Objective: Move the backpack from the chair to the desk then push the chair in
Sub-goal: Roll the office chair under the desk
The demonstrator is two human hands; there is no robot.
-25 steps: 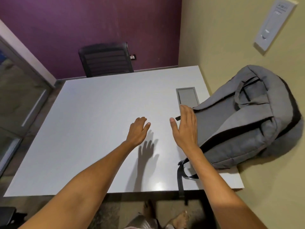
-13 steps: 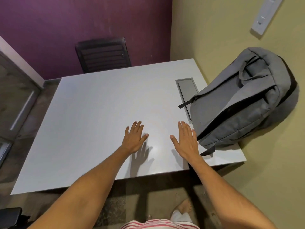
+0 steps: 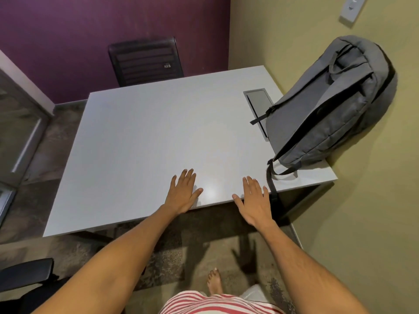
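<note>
A grey backpack (image 3: pixel 328 105) lies on the right side of the white desk (image 3: pixel 147 143), leaning against the yellow wall, one strap hanging over the near edge. My left hand (image 3: pixel 182 192) hovers open over the desk's near edge, fingers spread, holding nothing. My right hand (image 3: pixel 255 200) is open too, at the desk's near edge just left of the hanging strap, apart from the bag. A black armrest of a chair (image 3: pixel 25 271) shows at the bottom left corner, beside me and away from the desk.
Another black chair (image 3: pixel 145 61) stands tucked in at the desk's far side against the purple wall. A grey cable hatch (image 3: pixel 258 102) is set in the desktop next to the backpack. A glass partition (image 3: pixel 18 123) runs along the left. My bare foot (image 3: pixel 214 283) is on the carpet.
Both hands have drawn back from the backpack toward the desk's near edge. The view has pulled back from the desk, and the bag stays resting against the wall.
</note>
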